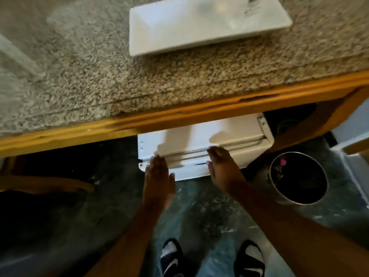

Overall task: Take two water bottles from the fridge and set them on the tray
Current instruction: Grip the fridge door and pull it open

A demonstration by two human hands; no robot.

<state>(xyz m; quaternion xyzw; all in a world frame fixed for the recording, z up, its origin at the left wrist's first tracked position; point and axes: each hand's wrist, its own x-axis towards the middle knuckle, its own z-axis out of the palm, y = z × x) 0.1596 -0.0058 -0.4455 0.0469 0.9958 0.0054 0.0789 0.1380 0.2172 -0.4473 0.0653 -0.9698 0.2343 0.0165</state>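
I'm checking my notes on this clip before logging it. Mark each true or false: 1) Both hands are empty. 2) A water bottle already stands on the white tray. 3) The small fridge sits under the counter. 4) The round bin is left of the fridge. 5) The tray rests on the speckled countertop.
1) True: the left hand and right hand reach toward the fridge with open fingers, holding nothing.
2) False: the tray shows no bottle in view, though its far edge is cut off.
3) True.
4) False: the bin stands on the fridge's right.
5) True: it lies on the countertop.
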